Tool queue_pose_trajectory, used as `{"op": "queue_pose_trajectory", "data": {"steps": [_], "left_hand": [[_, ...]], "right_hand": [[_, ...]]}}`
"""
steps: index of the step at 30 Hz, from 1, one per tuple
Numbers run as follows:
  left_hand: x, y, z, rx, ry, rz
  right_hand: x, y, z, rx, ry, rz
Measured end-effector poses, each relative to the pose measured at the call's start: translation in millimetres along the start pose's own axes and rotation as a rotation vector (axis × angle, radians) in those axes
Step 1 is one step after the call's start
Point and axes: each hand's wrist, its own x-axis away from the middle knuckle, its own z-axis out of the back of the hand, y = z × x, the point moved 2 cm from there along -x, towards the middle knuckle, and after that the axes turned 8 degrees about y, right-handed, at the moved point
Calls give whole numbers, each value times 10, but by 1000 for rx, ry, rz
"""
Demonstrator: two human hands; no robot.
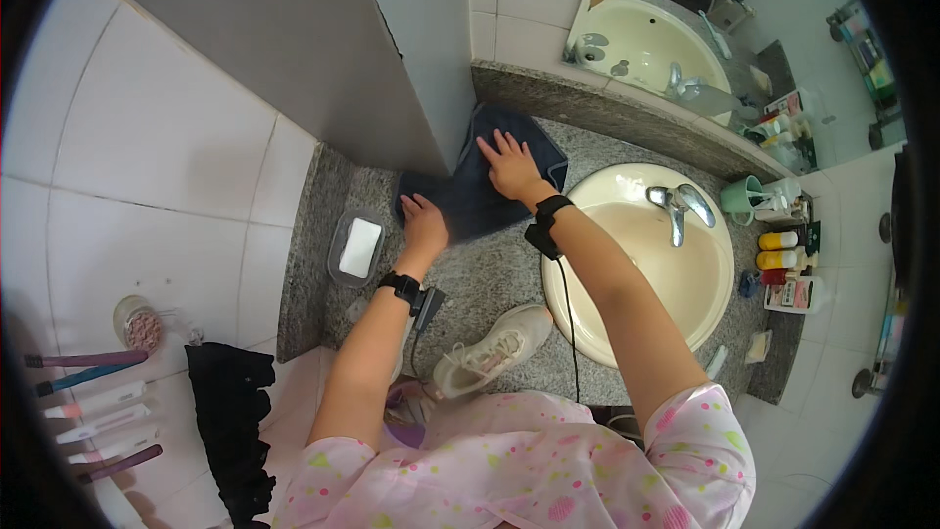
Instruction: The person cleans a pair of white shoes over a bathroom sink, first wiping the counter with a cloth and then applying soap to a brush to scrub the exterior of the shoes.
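Observation:
A dark navy cloth lies spread on the speckled granite counter, around the base of a grey column. My right hand rests on its far right part with the fingers spread and pressed flat. At the cloth's left side, my left hand lies on it, fingers stretched out and holding nothing. Closer to me, an off-white lace-up sneaker sits near the counter's front edge, beside the basin. Each of my wrists carries a black strap with a small device, and a cable hangs from each.
The grey column rises behind the cloth. Left of my left hand stands a clear soap dish with a white bar. On the right are a cream basin, a chrome faucet, a green cup and several bottles under a mirror.

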Motion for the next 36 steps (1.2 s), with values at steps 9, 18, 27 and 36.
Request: {"op": "queue_pose_trajectory", "data": {"steps": [9,18,27,36], "left_hand": [[-172,280,220,-59,-65,141],[-333,179,265,69,-214,203],[-246,187,140,-40,-121,229],[-325,-53,195,52,-181,182]], "right_hand": [[42,-52,4,-144,35,-18],[-30,128,17,-241,130,-49],[-286,-50,-208,-39,40,-150],[-452,18,-103,-97,-230,-243]]}}
